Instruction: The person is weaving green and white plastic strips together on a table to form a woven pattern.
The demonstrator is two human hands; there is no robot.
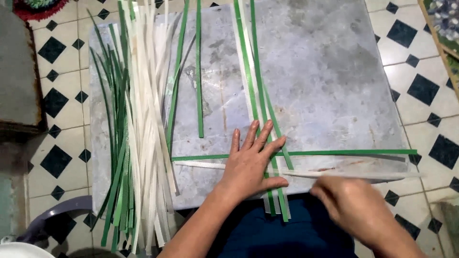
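- The left hand is laid flat, fingers spread, on the crossing strips; nothing is clasped by it, the strips are only pressed down.
- The right hand is blurred; it is seen at the near edge of the board, closed about the white strip, though the grip itself cannot be made out clearly.
- The white strip is laid crosswise, from the middle of the board out past its right edge.
- Just beyond it, a green strip is laid parallel, also crosswise.
- Both are crossed under the left hand by upright strips, green and white, which run from the far edge to the near edge.
- All of this is carried by a grey board, set on a tiled floor with black diamonds.
- A lone green strip is laid lengthwise left of centre.
- A loose pile of white and green strips is spread along the board's left side.
- A dark blue cloth is seen between the forearms.
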